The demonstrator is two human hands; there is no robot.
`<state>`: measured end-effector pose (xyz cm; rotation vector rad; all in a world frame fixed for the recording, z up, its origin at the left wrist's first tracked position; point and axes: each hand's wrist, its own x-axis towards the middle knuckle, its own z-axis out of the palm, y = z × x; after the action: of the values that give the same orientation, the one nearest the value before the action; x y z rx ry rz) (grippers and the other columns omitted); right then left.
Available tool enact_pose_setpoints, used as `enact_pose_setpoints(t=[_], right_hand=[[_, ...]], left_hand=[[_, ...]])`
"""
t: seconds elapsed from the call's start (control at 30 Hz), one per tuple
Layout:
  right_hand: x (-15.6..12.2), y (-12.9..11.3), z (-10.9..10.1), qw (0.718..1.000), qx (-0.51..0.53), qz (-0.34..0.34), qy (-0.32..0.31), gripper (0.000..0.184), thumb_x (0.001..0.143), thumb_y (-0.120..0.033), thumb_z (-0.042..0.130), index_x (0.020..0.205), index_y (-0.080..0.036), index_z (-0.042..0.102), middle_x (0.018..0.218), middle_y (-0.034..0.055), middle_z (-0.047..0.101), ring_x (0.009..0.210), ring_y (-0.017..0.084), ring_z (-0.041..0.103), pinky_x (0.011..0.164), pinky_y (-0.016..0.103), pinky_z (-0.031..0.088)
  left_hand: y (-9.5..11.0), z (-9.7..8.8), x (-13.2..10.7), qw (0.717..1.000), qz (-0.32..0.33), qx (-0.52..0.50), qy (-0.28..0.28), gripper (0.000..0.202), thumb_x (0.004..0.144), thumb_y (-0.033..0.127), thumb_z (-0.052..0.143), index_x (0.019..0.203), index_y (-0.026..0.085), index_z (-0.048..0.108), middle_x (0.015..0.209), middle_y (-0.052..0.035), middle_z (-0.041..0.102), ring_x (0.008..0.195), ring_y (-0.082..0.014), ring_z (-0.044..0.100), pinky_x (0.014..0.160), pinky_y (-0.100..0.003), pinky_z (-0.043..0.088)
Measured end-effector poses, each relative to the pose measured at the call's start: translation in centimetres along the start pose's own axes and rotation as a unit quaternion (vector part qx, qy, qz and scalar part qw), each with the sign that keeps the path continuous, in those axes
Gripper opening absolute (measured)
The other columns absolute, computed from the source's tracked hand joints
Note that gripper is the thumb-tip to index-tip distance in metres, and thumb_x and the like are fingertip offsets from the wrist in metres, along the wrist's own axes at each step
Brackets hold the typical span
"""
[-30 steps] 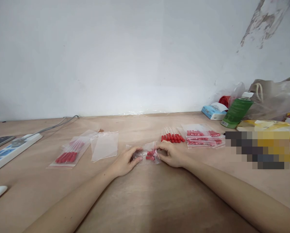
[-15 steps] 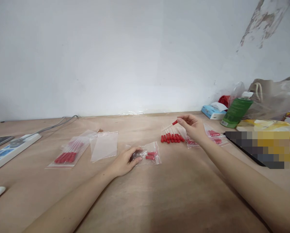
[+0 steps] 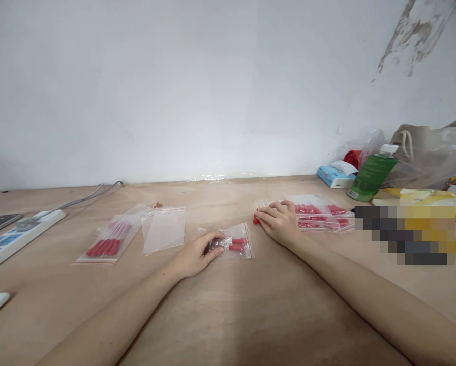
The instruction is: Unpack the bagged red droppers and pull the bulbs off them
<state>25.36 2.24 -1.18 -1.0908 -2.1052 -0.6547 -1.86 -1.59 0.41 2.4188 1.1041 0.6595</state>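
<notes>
My left hand [image 3: 199, 253] rests on the table, its thumb and fingers closed around one end of a clear zip-lock bag [image 3: 246, 250]. Inside that bag lie droppers with red bulbs [image 3: 237, 247]; their stems are hidden by the hand and glare. To the right, my right hand [image 3: 279, 222] lies palm down with its fingers stretched over a row of loose red-bulbed droppers [image 3: 255, 217]. Most bulbs are covered by the fingers, while thin clear stems [image 3: 265, 203] show behind them. Whether a dropper is between those fingers is hidden.
Filled bags of droppers lie at left [image 3: 103, 247] and right [image 3: 307, 209]. Flat, unfilled bags [image 3: 164, 231] sit left of centre. A power strip [image 3: 25, 236] and phone [image 3: 1, 223] are far left; a tissue pack [image 3: 334, 175] and green bottle [image 3: 372, 175] stand back right.
My right hand has come down and leftward from holding a single dropper in the air to lying over the dropper row. My left hand and its bag have stayed put.
</notes>
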Motion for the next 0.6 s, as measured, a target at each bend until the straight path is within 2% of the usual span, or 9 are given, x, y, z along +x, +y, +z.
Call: enact_pose_setpoints(t=[0.3, 0.47, 0.6], right_hand=[[-0.02, -0.19, 0.54, 0.999, -0.017, -0.02, 0.02, 0.017, 0.084, -0.024, 0.05, 0.083, -0.025, 0.067, 0.078, -0.0007, 0.069, 0.076, 0.015, 0.051, 0.085, 0.038, 0.021], [0.02, -0.43, 0.19, 1.0, -0.012, 0.008, 0.0, 0.017, 0.084, -0.028, 0.049, 0.087, -0.023, 0.064, 0.082, 0.0015, 0.068, 0.079, 0.016, 0.051, 0.086, 0.039, 0.02], [0.14, -0.71, -0.35, 0.998, 0.022, 0.058, 0.013, 0.017, 0.082, -0.029, 0.049, 0.086, -0.02, 0.063, 0.083, 0.0028, 0.066, 0.079, 0.016, 0.051, 0.084, 0.038, 0.022]], left_hand=[[0.24, -0.07, 0.04, 1.0, -0.005, 0.0, -0.001, 0.028, 0.085, 0.035, 0.045, 0.108, 0.022, 0.052, 0.107, -0.0036, 0.059, 0.09, -0.0177, 0.056, 0.075, -0.029, 0.044], [0.29, -0.06, 0.02, 1.0, 0.002, -0.003, 0.006, 0.026, 0.085, 0.034, 0.046, 0.107, 0.022, 0.053, 0.106, -0.0032, 0.06, 0.089, -0.0174, 0.056, 0.075, -0.029, 0.044], [0.23, -0.03, 0.0, 1.0, 0.001, 0.0, 0.008, 0.027, 0.085, 0.035, 0.046, 0.107, 0.021, 0.053, 0.106, -0.0035, 0.06, 0.085, -0.0165, 0.057, 0.072, -0.028, 0.044]])
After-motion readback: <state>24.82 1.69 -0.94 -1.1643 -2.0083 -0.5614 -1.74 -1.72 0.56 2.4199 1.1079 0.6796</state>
